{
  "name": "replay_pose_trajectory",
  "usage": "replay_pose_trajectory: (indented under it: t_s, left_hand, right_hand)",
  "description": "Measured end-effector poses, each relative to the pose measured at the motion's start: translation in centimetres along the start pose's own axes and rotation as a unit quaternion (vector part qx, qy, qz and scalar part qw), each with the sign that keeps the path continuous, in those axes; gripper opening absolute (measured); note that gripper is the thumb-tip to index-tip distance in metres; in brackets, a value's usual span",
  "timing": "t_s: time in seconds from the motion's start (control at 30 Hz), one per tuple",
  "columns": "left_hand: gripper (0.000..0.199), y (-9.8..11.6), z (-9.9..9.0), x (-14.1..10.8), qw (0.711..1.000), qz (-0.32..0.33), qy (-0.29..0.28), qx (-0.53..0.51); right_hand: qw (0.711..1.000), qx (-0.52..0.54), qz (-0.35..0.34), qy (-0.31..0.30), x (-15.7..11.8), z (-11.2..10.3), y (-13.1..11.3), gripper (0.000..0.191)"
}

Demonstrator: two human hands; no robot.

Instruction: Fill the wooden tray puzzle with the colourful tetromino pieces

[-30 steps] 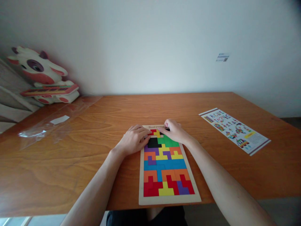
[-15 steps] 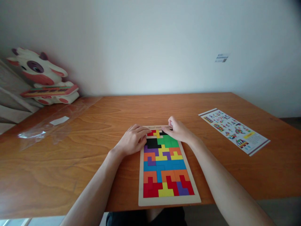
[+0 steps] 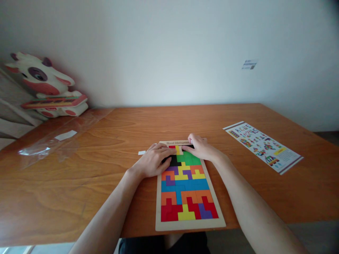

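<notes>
Apparently out of the way to leave elbow room, a cow toy (image 3: 54,90) sits at the upper left of the frame, a clear wrapper (image 3: 42,151) below it on the bench (image 3: 87,190). At lower centre, the left hand (image 3: 156,158), thumb and fingers apart, rests across the upper left of the puzzle board (image 3: 190,224), probably steadying its pieces (image 3: 196,185); the right hand (image 3: 201,146) curls over the upper right, perhaps bracing that end, though whether it pinches a piece I cannot tell. Farther right lies a printed leaflet (image 3: 265,148), face up, presumably for easy viewing.
</notes>
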State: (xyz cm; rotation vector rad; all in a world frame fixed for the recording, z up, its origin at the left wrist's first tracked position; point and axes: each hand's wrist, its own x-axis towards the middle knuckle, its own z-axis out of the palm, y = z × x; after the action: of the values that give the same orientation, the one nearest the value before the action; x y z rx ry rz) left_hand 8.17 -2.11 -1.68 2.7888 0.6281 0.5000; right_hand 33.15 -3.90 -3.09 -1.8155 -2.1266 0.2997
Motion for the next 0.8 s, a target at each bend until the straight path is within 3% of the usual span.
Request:
replay_pose_trajectory:
  t_s: [0.2,0.37,0.53,0.8]
  left_hand:
    - [0.036,0.3,-0.1,0.1,1.000,-0.001,0.005,-0.002]
    - [0.035,-0.4,0.0,-0.1,0.999,0.007,0.032,0.004]
    - [0.033,-2.0,-0.8,-1.0,0.994,-0.045,0.067,0.075]
    - [0.022,-3.4,-2.6,-2.5,0.985,-0.124,0.036,0.110]
  right_hand:
    - [0.999,0.027,0.030,-0.028,-0.1,-0.5,0.2,0.031]
    - [0.992,0.109,0.069,0.007,0.0,-0.8,0.3,0.032]
    - [0.975,0.187,0.111,0.037,0.2,-1.1,0.5,0.024]
    - [0.969,0.212,0.109,0.070,0.2,-1.0,0.0,0.012]
